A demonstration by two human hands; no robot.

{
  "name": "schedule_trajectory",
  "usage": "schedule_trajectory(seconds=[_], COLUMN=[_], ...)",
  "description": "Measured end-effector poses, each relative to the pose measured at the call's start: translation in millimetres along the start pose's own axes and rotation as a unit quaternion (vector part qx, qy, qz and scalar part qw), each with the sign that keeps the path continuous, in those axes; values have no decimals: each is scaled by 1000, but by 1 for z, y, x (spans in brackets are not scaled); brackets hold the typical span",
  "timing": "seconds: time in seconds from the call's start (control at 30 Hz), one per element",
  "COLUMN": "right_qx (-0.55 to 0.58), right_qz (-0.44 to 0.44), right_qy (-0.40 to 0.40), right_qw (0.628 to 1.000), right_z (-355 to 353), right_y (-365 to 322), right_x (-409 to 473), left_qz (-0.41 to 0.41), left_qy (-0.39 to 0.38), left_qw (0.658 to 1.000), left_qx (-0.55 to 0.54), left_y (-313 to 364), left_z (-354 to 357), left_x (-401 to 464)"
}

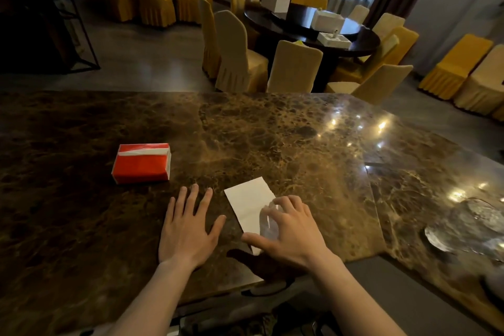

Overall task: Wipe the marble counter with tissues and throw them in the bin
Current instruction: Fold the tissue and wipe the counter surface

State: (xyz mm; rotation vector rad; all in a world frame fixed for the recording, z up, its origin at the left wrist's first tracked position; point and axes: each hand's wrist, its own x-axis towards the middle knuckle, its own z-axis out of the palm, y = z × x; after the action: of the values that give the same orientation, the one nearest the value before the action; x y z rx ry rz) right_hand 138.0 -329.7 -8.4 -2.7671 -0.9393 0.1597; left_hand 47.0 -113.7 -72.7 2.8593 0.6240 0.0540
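A brown marble counter [272, 131] fills the lower view. A folded white tissue [249, 199] lies flat on it near the front edge. My right hand [289, 232] rests on the tissue's near half with fingers curled down and the thumb along its lower end, pressing it against the marble. My left hand [188, 226] lies flat on the bare marble just left of the tissue, fingers spread, holding nothing. A red tissue pack [141, 162] with a white strip showing at its top sits farther left and behind. No bin is in view.
Clear glass dishes [469, 226] stand on the counter's right wing. The counter's front edge runs just below my wrists, with a gap at the corner. Beyond the counter are dark round dining tables [313, 27] with white boxes and yellow-covered chairs [294, 68].
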Motion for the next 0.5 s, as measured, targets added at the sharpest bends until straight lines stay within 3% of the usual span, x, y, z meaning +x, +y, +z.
schedule_trajectory(seconds=[0.1, 0.27, 0.5], right_qx=[25, -48, -45], right_qz=[-8, -106, -105], right_qy=[37, -22, 21], right_qw=[999, 993, 993], right_z=[5, 28, 28], right_y=[-9, -20, -26], right_x=[6, 14, 18], left_qz=[2, 8, 8], left_qy=[0, 9, 12], left_qw=[1000, 1000, 1000], left_qx=[-3, -2, 1], left_y=[0, -3, -3], left_z=[1, 3, 5], left_x=[2, 2, 4])
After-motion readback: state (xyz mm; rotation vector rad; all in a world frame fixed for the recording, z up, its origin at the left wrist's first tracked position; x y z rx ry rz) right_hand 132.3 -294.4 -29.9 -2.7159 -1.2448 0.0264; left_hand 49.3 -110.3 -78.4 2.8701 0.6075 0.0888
